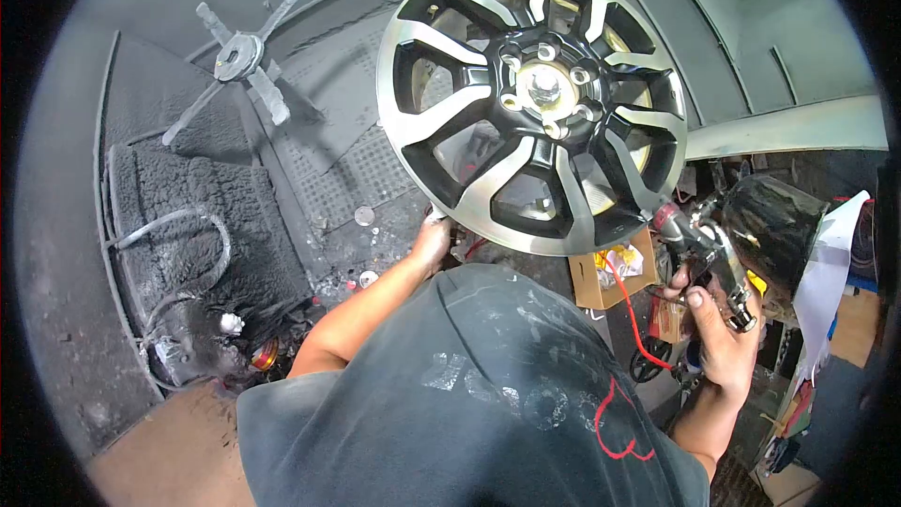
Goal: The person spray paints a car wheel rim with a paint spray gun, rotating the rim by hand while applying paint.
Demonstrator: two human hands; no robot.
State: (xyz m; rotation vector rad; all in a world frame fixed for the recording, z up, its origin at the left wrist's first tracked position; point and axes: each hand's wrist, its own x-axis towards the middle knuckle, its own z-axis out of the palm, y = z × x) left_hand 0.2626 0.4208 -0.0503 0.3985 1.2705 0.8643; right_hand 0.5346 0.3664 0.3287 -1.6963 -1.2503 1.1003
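A black and bright-silver alloy wheel point(474, 183) faces me at the top middle, its spokes split in pairs and its hub ringed with lug holes. My right hand point(723, 329) is closed around a spray gun point(699, 239), whose red-ringed front end points at the lower right of the rim. My left hand point(432, 242) is at the wheel's lower left edge and appears to touch it. Its fingers are mostly hidden, so I cannot tell whether they grip the rim. A red hose point(633, 319) runs down near the gun.
On the left stands a grey-coated stand with several arms point(240, 58). Below it are a rough dark panel point(197, 197) and a pale curved hose point(221, 235). A cardboard box point(591, 286) sits below the wheel. A dark bucket-like container point(774, 225) and white sheet point(831, 253) are at right.
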